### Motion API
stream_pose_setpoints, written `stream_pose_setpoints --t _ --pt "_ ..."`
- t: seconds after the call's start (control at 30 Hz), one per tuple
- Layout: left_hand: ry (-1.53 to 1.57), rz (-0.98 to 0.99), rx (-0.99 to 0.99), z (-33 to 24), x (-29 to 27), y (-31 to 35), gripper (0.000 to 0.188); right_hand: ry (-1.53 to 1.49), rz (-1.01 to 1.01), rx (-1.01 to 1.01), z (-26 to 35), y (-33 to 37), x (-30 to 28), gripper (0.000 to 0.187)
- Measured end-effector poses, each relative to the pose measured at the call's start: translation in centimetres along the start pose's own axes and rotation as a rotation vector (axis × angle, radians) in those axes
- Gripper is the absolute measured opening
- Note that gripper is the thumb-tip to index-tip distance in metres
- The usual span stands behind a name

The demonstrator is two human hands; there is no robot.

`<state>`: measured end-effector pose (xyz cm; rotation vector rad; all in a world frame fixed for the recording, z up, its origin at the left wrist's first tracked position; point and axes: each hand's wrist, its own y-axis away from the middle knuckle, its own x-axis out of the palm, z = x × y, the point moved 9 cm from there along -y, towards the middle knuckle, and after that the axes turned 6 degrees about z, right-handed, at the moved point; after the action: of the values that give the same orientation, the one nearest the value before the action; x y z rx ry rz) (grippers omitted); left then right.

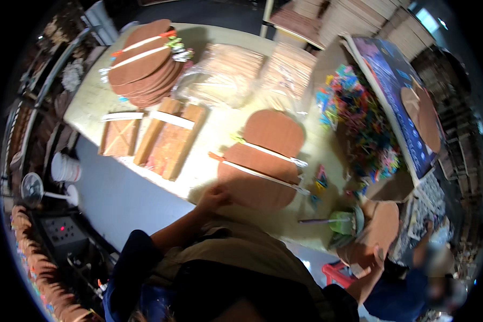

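On the table in front of me lies a pair of overlapping brown, rounded boards point(263, 180). Two pale thin strips point(263, 176) cross them, with small colored clips at the ends. My left hand point(216, 197) is closed at the lower left edge of the nearer board, its fingertips hard to make out. Off to the right, my right hand point(377, 260) grips the edge of a brown board point(382, 222) at a stack beside the table corner. Near that stack stands a green cup point(342, 222) with a brush point(314, 220) lying across toward the left.
A carton point(378, 189) full of colored clips point(362, 115) stands at the right. Plastic bags of thin sticks point(225, 72) lie at the back. Clipped boards point(145, 67) are piled far left, above a wooden jig point(169, 139). Another person point(408, 287) is at lower right, near a red stool point(337, 275).
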<state>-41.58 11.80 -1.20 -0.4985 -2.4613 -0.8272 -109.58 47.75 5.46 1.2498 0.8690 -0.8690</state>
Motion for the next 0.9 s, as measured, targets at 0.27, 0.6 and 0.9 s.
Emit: stream_pose_setpoints --t 0.27,0.6,0.9 --pt "0.065 -0.276 0.355 -13.5 -2.9 5.6 0.022 -0.279 0.093 -0.052 -3.3 -1.7 3.1 0.081" --pt "-0.058 -0.392 0.979 -43.8 -19.8 5.3 0.016 -1.188 -0.068 -0.572 8.4 3.5 -15.1 0.073" --pt "-0.004 -0.746 0.851 -45.2 -33.4 0.7 0.016 -1.475 0.255 -0.677 7.5 16.9 -5.0 0.047"
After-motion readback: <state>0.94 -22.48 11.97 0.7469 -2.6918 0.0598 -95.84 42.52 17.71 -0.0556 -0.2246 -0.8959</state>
